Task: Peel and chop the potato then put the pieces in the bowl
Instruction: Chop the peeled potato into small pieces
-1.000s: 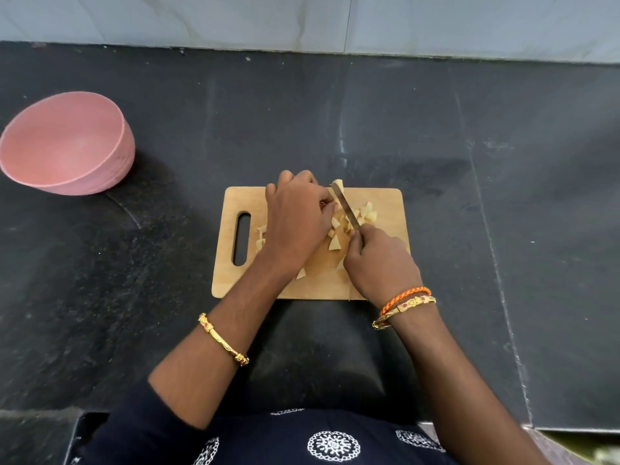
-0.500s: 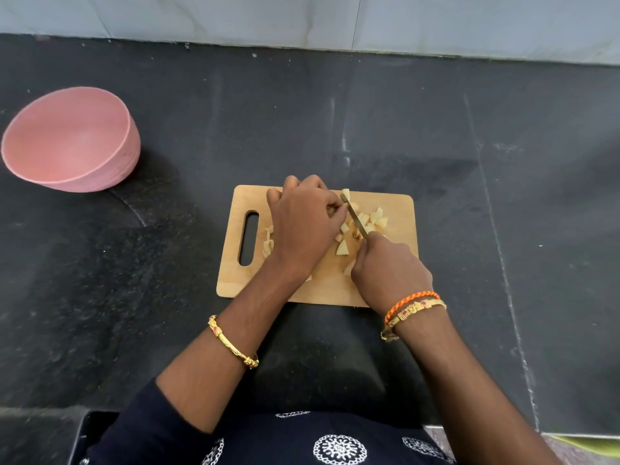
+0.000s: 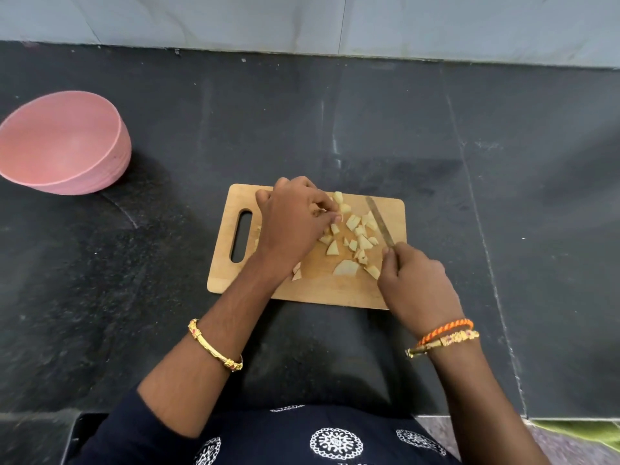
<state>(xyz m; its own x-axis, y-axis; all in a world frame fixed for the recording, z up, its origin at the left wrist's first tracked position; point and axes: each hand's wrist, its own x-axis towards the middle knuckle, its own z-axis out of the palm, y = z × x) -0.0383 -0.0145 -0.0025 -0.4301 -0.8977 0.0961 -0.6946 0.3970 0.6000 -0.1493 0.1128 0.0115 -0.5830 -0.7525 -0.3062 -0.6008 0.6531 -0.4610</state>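
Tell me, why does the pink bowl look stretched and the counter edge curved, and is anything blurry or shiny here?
Head view: the wide-angle lens bends the far counter edge and stretches the pink bowl at the frame's side. Head view: pale glare streaks the black counter beyond the cutting board. Head view: the potato pieces look fairly sharp; the right hand gripping the knife is slightly soft.

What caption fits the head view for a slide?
Right hand holds knife beside chopped potato pieces on cutting board; pink bowl empty.
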